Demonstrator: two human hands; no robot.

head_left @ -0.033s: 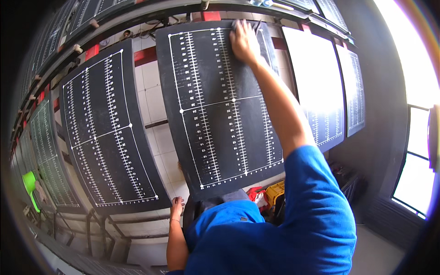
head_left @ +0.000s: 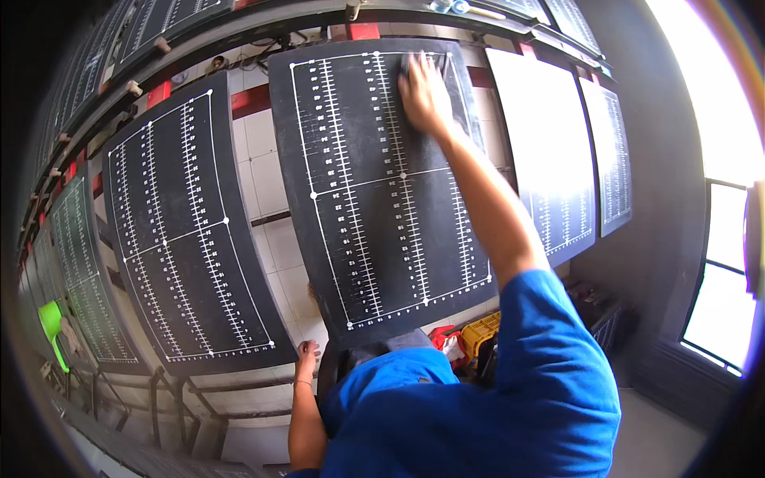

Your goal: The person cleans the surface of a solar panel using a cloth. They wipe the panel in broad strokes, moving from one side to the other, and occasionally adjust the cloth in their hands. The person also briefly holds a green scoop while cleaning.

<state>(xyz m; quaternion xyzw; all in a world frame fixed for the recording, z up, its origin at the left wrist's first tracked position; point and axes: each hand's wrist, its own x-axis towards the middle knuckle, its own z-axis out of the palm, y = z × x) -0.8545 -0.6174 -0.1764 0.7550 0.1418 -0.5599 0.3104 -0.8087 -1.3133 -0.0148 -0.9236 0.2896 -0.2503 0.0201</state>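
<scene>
A large black board (head_left: 374, 231) with white lines, dots, tick marks and numerals lies before me. My right hand (head_left: 425, 94) is stretched across it, near its far right part. The fingers press down on a dark, cloth-like thing (head_left: 407, 65), whose edges show on both sides of them; most of it is hidden beneath the hand. Just off the board's near left corner is my left hand (head_left: 307, 350), held low with loosely bent fingers and nothing visible in them. It looks apart from the board.
Similar marked boards stand left (head_left: 171, 239) and right (head_left: 550, 151), the right one bright with glare. Red and dark frame bars run between them, and a dark rail crosses the far side. A yellow crate (head_left: 480, 333) and a green plastic thing (head_left: 51, 320) sit lower down.
My right hand has slid slightly nearer to me with the dark thing, away from the board's far edge. The left hand is practically unmoved.
</scene>
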